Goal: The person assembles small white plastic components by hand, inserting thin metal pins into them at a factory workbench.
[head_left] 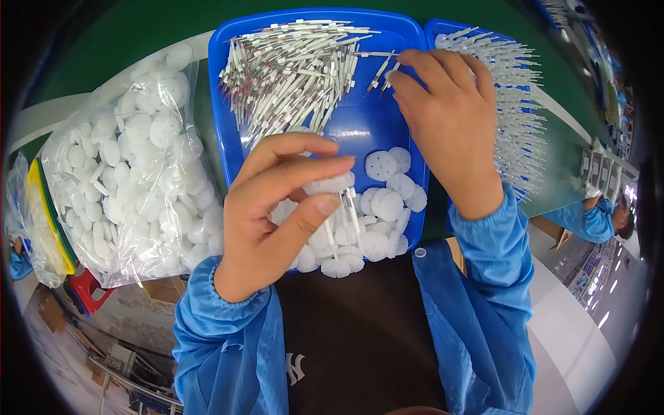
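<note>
My left hand (pixel 273 200) is closed on the edge of a round white plastic disc (pixel 330 184), with several thin white rods (pixel 351 211) pointing down from it. It is held over the near part of a blue tray (pixel 360 121). My right hand (pixel 453 104) is at the tray's far right, thumb and fingers pinched on a thin white rod (pixel 377 54); two more rods (pixel 380 71) are by its fingertips. In the tray's far left lies a heap of similar rods (pixel 290 76) with dark and reddish ends. Loose white discs (pixel 387 205) fill the near part, partly hidden by my left hand.
A clear plastic bag (pixel 131 173) full of white discs stands left of the tray. At right, a second blue tray (pixel 436 28) holds many discs with rods sticking out. The table (pixel 138 38) is green. Another person (pixel 598 218) in blue sits at far right.
</note>
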Demonstrator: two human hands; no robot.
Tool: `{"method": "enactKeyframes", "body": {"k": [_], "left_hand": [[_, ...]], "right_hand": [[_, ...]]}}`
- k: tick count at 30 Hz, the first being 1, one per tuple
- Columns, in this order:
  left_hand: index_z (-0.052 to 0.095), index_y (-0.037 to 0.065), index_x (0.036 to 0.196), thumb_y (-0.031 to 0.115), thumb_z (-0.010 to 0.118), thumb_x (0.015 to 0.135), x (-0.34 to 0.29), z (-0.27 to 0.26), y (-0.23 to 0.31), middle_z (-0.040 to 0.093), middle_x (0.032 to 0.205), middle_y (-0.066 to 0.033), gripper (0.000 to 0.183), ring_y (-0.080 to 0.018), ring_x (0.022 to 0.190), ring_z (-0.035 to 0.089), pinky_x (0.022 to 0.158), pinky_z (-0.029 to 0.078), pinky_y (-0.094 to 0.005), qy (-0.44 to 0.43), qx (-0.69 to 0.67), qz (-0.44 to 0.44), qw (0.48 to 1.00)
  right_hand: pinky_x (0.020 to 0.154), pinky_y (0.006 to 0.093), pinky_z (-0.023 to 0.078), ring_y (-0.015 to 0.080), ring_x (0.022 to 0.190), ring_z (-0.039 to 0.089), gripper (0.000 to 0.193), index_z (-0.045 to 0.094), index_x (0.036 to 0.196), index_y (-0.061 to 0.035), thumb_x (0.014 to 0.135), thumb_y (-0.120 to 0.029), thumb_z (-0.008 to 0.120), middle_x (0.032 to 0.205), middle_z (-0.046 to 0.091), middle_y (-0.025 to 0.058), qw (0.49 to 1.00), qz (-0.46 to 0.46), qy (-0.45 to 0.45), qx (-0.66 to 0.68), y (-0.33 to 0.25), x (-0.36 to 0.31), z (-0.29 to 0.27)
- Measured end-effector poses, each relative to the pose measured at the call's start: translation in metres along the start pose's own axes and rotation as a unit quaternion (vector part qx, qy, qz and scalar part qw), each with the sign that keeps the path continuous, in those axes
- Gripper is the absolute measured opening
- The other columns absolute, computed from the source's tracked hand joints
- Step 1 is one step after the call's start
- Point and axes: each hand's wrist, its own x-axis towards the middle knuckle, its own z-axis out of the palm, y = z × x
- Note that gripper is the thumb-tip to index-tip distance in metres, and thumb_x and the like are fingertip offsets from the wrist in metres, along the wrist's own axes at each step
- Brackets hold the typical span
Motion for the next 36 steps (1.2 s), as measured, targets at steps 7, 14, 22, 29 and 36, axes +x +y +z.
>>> {"method": "enactKeyframes", "body": {"k": [7,14,22,29,36], "left_hand": [[0.072,0.0,0.137,0.015,0.059,0.112,-0.001,-0.004,0.002,0.061,0.131,-0.0124,0.032,-0.0129,0.096,0.068,0.064,0.053,-0.0214,0.027,-0.153,-0.078,0.985],[0.066,0.001,0.145,0.006,0.051,0.111,0.005,0.001,0.004,0.058,0.133,-0.0128,0.038,-0.0119,0.096,0.067,0.066,0.056,-0.0221,0.017,-0.189,-0.09,0.978],[0.065,0.001,0.144,-0.008,0.059,0.102,0.005,0.009,0.004,0.063,0.132,-0.012,0.043,-0.0104,0.101,0.069,0.07,0.06,-0.0207,0.034,-0.162,-0.126,0.978],[0.073,0.003,0.134,-0.01,0.067,0.097,0.006,0.017,0.004,0.064,0.128,-0.0107,0.039,-0.0122,0.1,0.07,0.076,0.062,-0.0221,0.068,-0.022,-0.057,0.996],[0.074,0.004,0.133,-0.009,0.069,0.096,0.008,0.02,0.004,0.071,0.132,-0.0142,0.04,-0.0157,0.103,0.073,0.075,0.063,-0.0241,0.079,0.025,-0.021,0.996]], "right_hand": [[0.11,0.0487,0.047,0.0242,0.099,0.072,0.022,0.074,0.096,-0.0135,0.077,-0.007,0.084,0.096,0.076,-0.0004,0.997,-0.014,0.012,0.079,-0.01,0.009,-0.005],[0.098,0.0419,0.05,0.0159,0.072,0.068,0.024,0.078,0.094,-0.014,0.074,-0.01,0.09,0.076,0.072,-0.0026,0.943,0.079,-0.004,0.325,-0.053,-0.023,-0.039],[0.091,0.0384,0.051,0.0134,0.058,0.064,0.022,0.082,0.095,-0.0123,0.076,-0.01,0.092,0.063,0.067,-0.0043,0.921,0.132,-0.032,0.366,-0.041,-0.036,-0.045],[0.079,0.0339,0.051,0.0138,0.05,0.06,0.019,0.082,0.096,-0.0112,0.08,-0.01,0.092,0.058,0.064,-0.0027,0.902,0.159,-0.025,0.4,-0.04,-0.041,-0.043],[0.074,0.033,0.05,0.0163,0.056,0.064,0.018,0.079,0.091,-0.0116,0.08,-0.016,0.093,0.065,0.069,-0.0005,0.933,0.127,-0.018,0.335,-0.044,-0.034,-0.042]]}}
